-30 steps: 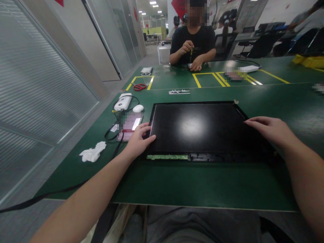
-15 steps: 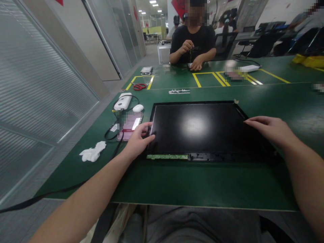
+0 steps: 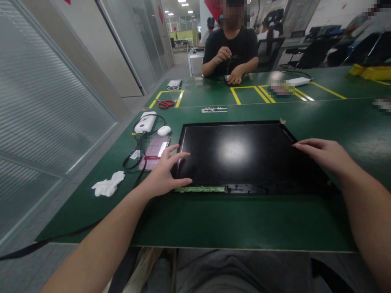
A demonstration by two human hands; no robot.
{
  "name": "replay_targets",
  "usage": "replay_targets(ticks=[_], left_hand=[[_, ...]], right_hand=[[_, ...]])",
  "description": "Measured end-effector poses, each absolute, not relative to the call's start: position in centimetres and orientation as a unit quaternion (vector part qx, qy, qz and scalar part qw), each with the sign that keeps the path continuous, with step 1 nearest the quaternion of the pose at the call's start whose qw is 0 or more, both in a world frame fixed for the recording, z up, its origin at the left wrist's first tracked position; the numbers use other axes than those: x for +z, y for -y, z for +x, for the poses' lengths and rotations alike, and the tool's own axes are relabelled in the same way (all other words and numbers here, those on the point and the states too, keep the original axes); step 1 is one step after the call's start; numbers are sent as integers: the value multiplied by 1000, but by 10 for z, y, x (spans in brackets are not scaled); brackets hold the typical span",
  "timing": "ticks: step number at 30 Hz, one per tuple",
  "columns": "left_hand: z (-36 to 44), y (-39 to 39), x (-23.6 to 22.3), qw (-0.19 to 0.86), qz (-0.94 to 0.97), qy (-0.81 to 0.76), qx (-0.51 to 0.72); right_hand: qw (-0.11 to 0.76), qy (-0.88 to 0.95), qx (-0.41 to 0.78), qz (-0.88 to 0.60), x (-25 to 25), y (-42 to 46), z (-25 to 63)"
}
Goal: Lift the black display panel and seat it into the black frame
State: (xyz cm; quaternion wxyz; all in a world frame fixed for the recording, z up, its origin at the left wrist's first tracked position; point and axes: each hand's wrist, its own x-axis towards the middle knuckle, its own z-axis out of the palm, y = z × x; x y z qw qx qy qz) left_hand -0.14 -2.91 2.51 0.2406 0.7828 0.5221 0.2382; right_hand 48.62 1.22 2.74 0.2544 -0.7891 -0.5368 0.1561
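A black display panel (image 3: 207,158) lies flat on the green table, its dark screen reflecting a bright spot. A green circuit board (image 3: 200,189) runs along the left part of its near edge. My left hand (image 3: 166,171) is at the panel's left edge, with fingers and thumb spread apart over the frame. At the right edge, my right hand (image 3: 324,152) has its fingers and thumb pressed together on the frame. The undersides of the right fingers are hidden.
Left of the panel lie a phone (image 3: 155,152), a white earbud case (image 3: 164,130), a white power bank (image 3: 146,123) with a black cable and crumpled tissue (image 3: 109,184). Red-handled scissors (image 3: 165,104) and white strips (image 3: 214,109) lie farther back. A person (image 3: 230,51) sits opposite.
My left hand has spread its fingers wider, and its thumb has moved toward the near left corner of the panel. The right hand stays at the right edge. The view has shifted slightly.
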Motion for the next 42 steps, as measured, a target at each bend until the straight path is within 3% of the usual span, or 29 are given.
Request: replay_targets(ticks=[31,42], left_hand=[[-19,22,28,105,889,-412,170],[-13,24,32,97,860,-472,170]], right_hand=[[253,508,157,-809,35,-10,477],[241,513,151,-810,28,-14,486]])
